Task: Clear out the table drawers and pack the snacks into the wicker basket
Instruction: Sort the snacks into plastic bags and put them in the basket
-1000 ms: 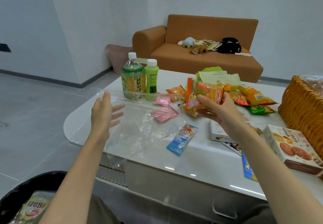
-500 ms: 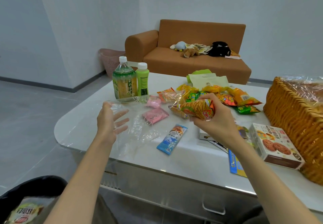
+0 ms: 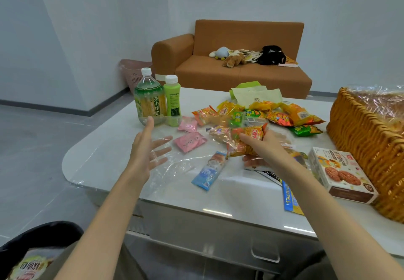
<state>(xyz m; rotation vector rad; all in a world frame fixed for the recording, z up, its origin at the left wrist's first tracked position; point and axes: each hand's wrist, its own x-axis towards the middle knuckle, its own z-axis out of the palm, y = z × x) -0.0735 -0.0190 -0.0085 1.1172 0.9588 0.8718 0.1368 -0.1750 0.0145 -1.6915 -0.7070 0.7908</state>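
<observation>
My right hand (image 3: 265,148) grips a bundle of orange snack packets (image 3: 247,139) low over the white table (image 3: 218,196). My left hand (image 3: 148,148) hovers open, fingers spread, above a clear plastic sheet (image 3: 175,166) lying on the table. More snack packets (image 3: 282,115) are piled behind, with two pink packets (image 3: 189,140) and a blue sachet (image 3: 209,171) loose in front. The wicker basket (image 3: 369,148) stands at the right edge, lined with clear film. A cookie box (image 3: 341,174) leans against it.
Two green drink bottles (image 3: 150,100) stand at the table's back left. A closed drawer with a handle (image 3: 265,255) is in the table front. A black bin (image 3: 37,251) holding a packet sits at bottom left. An orange sofa (image 3: 231,61) is behind.
My right hand has lowered the orange packets toward the table. My left hand has let the plastic sheet sink and stays open above it. The view has shifted left.
</observation>
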